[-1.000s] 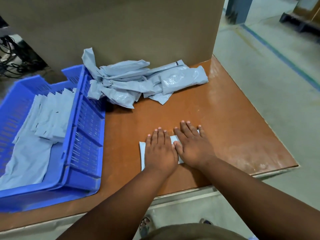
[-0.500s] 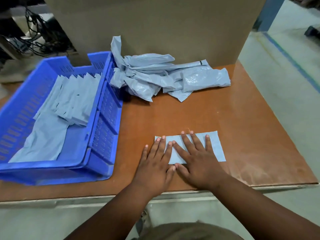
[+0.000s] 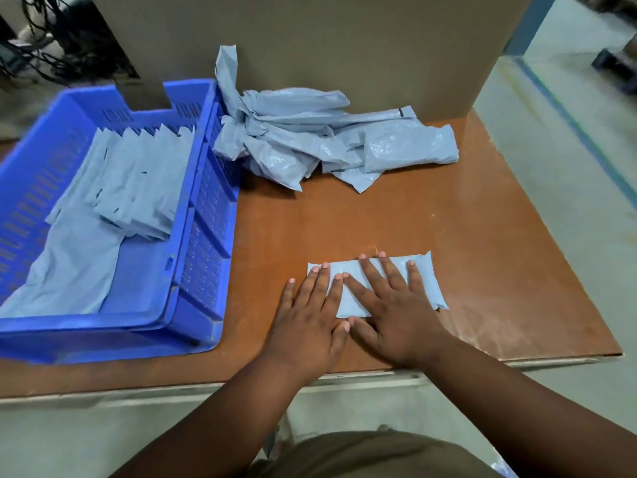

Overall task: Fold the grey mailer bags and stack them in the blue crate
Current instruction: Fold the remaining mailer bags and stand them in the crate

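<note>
A folded grey mailer bag (image 3: 374,284) lies flat on the brown tabletop (image 3: 431,215), near its front edge and well to the right of the blue crate (image 3: 203,236). Both hands press it with straight, spread fingers, gripping nothing: the right hand (image 3: 393,319) covers the bag's middle and right part, while the left hand (image 3: 306,322) rests half on the bag's left end and half on the tabletop beside it. The two thumbs touch at the bag's near edge. The bag's right end stays uncovered. Behind the bag, apart from it across bare tabletop, a heap of crumpled unfolded mailer bags (image 3: 310,139) rests against a large cardboard box (image 3: 310,46) and touches the crate's right wall. Inside the crate, a row of folded mailer bags (image 3: 138,181) stands leaning at the far end, over a flat grey sheet (image 3: 69,270) lining the floor. Tangled dark cables (image 3: 51,36) lie behind the crate. Right of the table, the concrete floor carries a blue stripe (image 3: 579,132).
</note>
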Tool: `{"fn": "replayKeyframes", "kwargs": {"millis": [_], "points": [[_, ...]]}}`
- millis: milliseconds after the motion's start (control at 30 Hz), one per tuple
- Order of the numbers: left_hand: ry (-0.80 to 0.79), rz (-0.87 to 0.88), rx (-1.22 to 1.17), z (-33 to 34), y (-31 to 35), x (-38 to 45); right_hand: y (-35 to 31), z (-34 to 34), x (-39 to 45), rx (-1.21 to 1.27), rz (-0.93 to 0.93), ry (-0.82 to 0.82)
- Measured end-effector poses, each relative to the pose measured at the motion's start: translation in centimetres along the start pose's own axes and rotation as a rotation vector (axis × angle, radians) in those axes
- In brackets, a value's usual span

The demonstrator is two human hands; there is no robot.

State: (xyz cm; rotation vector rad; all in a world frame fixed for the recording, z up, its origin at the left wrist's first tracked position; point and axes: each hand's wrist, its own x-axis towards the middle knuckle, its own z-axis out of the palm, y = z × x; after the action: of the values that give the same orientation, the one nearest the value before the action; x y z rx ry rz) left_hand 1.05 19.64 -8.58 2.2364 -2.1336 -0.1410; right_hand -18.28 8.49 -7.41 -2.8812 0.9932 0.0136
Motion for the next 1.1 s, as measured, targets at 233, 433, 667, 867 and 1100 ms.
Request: {"fn": "replayKeyframes", "kwargs": {"millis": [233,433,667,867,1100], "points": [[-0.019,-0.005,0.014,-1.5,0.5,0.4,0.1,-1.3,-0.6,0.004,0.081,0.000],[0.046,0.108,0.022,-2.1,3.3,3.1,4.2,-2.8,-2.6,-0.061,0.103,0.039],[0.046,0.153,0.065,0.0,4.7,4.8,6.2,-1.2,-3.3,0.009,0.131,-0.022],[0.033,0.174,0.074,0.2,4.6,4.8,6.6,-0.5,-3.2,0.029,0.119,-0.039],[-0.006,0.170,0.064,0.1,4.7,4.6,6.2,-1.3,-3.5,0.037,0.127,-0.051]]}}
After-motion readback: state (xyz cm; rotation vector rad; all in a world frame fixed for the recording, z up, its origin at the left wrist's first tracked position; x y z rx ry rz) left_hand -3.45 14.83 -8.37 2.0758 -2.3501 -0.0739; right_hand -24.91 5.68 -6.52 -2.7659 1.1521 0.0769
